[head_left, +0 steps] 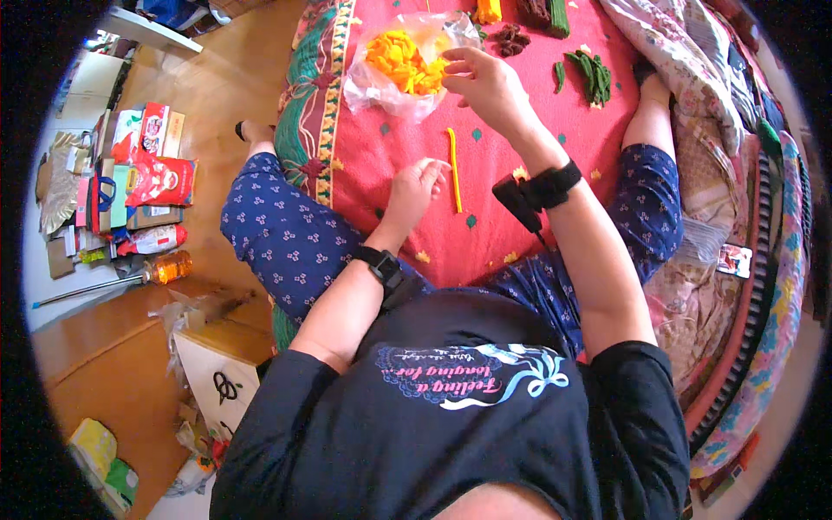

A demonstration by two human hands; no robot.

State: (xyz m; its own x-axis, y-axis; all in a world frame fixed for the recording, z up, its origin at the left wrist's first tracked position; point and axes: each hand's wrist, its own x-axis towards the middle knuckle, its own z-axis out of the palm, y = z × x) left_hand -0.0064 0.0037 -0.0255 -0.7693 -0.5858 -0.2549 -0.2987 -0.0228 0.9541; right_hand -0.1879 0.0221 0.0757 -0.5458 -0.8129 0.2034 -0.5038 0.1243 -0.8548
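My right hand (488,84) reaches over the right edge of a clear plastic bag (358,90), its fingers apart. A heap of bent yellow-orange fuzzy pieces (404,62) lies in the bag. Closer to me, my left hand (416,192) is closed, thumb and fingertips together; whatever is between them, if anything, is too small to make out. Just right of it, a straight yellow fuzzy stem (455,172), like a pipe cleaner, rests on the red patterned bedcover (407,147), bent a little at its far end.
Dark green fuzzy pieces (593,78) and a small brown cluster (510,40) lie beyond my right hand. At the far edge are bundles of green stems (558,19) and yellow stems (488,10). My legs flank the work area; a phone (734,260) lies at right.
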